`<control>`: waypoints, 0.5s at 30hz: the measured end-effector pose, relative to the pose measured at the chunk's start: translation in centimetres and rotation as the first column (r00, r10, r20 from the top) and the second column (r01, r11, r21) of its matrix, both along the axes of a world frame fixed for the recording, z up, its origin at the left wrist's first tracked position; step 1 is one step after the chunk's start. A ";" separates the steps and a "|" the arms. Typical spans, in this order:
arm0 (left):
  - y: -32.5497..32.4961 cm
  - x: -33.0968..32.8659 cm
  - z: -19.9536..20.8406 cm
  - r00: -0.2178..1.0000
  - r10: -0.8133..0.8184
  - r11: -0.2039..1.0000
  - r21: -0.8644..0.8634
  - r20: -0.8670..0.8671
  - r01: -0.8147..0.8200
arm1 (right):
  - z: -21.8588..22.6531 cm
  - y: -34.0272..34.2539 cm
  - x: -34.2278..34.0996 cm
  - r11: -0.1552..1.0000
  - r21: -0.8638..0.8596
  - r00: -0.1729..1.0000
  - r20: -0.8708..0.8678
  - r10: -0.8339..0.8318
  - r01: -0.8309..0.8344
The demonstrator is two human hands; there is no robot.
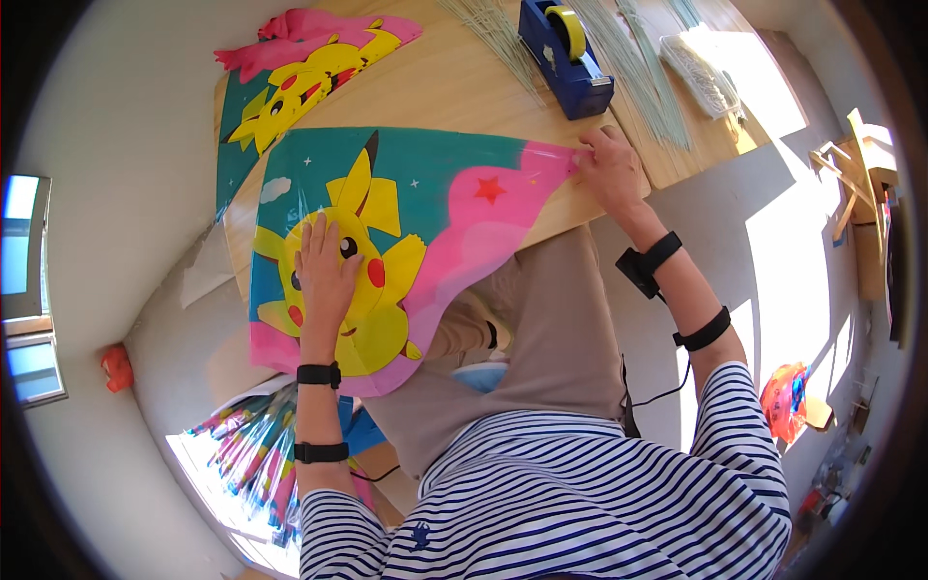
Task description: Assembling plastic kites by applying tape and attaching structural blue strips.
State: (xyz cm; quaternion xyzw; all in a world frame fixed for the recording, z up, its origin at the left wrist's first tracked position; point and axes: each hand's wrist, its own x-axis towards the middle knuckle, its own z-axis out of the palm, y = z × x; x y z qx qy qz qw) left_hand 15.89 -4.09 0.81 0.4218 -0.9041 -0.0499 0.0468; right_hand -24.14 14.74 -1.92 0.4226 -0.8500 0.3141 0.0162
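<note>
A thin, glossy kite sheet (456, 155), teal and pink with a yellow cartoon figure, spreads over the table's near edge and partly over my lap. My left hand (327, 266) lies flat on the figure's face, fingers stretched out and pressing the sheet. At the pointed pink corner on the right, my right hand (611, 169) pinches the sheet between thumb and fingers. The sheet's lower pink edge hangs loose above my legs.
More printed sheets (319, 72) lie crumpled at the far left. A blue tape dispenser (565, 68) with yellow tape stands beyond my right hand, between bundles of thin rods (643, 82). A white plastic basket (701, 77) sits farther right. Bundled printed sheets (256, 454) rest at lower left.
</note>
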 end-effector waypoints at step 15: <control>10.8 13.6 0.0 0.874 0.357 0.934 0.130 -0.329 -0.333 | 2.0 -4.0 0.2 0.969 0.108 0.953 0.230 0.195 -0.224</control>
